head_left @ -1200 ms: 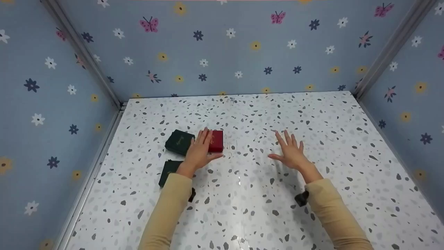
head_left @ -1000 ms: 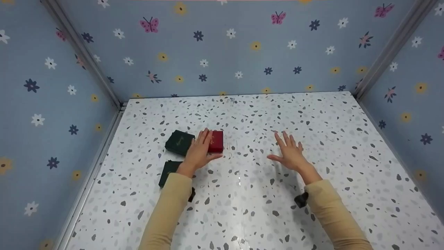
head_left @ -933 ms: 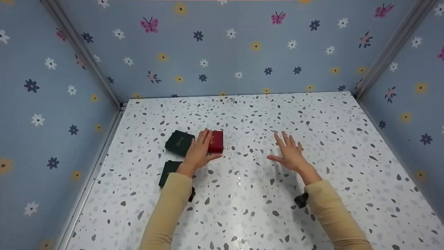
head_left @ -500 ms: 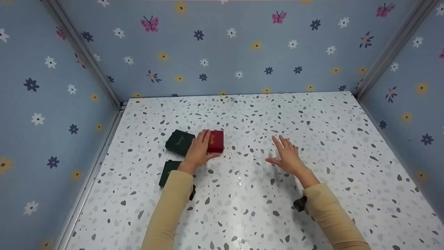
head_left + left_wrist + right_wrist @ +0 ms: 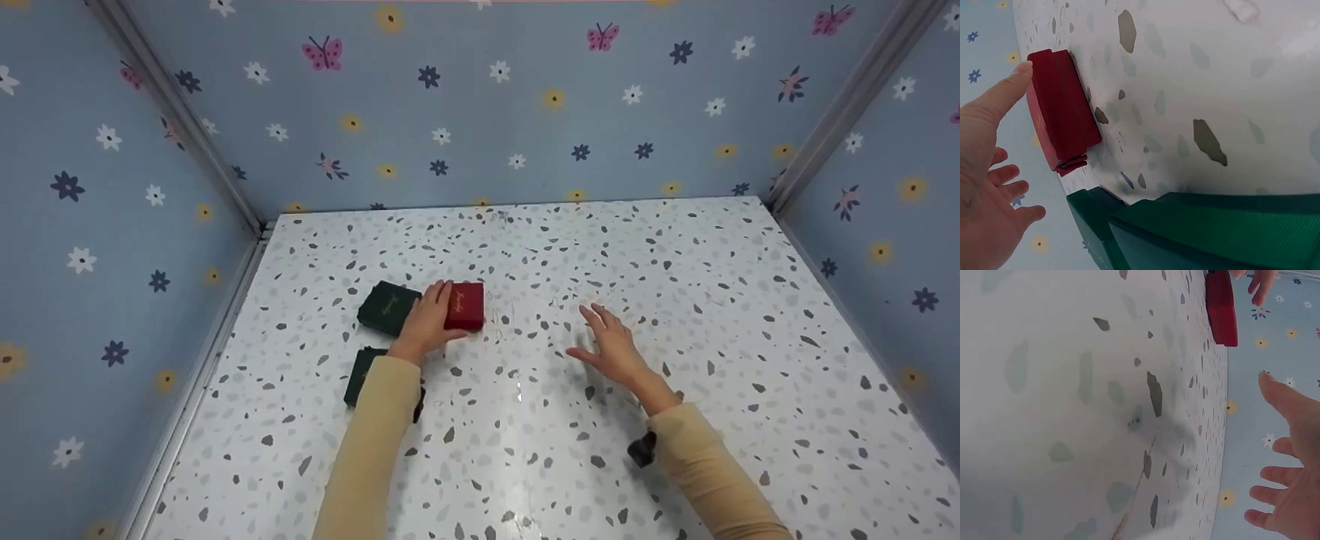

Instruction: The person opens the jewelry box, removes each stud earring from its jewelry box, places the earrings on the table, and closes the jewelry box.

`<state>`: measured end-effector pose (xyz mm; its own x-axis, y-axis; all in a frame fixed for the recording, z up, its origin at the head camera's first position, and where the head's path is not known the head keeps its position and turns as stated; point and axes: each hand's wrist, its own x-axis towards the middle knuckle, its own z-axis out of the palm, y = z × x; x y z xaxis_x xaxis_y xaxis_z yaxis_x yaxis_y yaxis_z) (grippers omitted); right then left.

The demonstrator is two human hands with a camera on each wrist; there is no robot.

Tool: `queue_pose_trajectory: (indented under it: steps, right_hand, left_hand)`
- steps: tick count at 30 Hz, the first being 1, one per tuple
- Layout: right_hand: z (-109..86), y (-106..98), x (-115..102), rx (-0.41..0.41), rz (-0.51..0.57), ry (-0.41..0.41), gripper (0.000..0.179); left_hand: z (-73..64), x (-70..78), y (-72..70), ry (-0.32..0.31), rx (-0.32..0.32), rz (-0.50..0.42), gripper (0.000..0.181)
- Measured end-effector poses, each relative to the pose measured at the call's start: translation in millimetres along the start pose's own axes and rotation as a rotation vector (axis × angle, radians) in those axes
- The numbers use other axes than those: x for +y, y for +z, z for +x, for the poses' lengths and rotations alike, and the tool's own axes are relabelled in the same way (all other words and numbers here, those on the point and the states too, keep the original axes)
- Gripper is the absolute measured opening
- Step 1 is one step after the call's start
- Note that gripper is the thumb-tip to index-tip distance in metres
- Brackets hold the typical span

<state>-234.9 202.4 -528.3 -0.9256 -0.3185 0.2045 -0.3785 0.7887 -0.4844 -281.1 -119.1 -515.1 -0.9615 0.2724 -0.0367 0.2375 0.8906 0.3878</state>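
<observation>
A small red box [image 5: 467, 306] with gold script on its lid lies on the speckled table. My left hand [image 5: 427, 322] hovers at its left side and covers part of it, fingers loosely bent and holding nothing. In the left wrist view the thumb overlaps the edge of the red box [image 5: 1061, 107]; touch cannot be told. Left of that hand lies a dark green box [image 5: 388, 307] with similar lettering. A second green box [image 5: 362, 373] sits nearer, partly hidden by the left sleeve. My right hand [image 5: 616, 352] is in the air to the right, fingers apart and holding nothing.
The white speckled tabletop [image 5: 525, 247] is bounded by a flowered blue back wall [image 5: 480, 105] and side panels with metal corner posts. A dark wrist device [image 5: 643, 450] shows under the right sleeve.
My right hand has moved toward me and slightly left, its fingers drawing closer together. The left hand has shifted slightly left, uncovering more of the red box. The boxes stay put.
</observation>
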Motion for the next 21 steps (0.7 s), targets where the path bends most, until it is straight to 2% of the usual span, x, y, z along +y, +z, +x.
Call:
queue_pose_trajectory:
  steps: [9, 15, 21]
  right_hand:
    - [-3.4, 14, -4, -0.019, 0.020, -0.005, 0.072]
    - [-2.5, 13, -7, -0.023, 0.075, -0.036, 0.069]
    - [-0.4, 12, -9, -0.050, 0.136, -0.022, 0.068]
  left_hand:
    - [7.1, -1.1, -1.1, 0.003, -0.056, 0.057, 0.090]
    - [14.8, -2.2, -5.9, 0.011, -0.102, 0.115, 0.088]
    - [21.4, -1.8, -11.2, -0.013, -0.147, 0.115, 0.090]
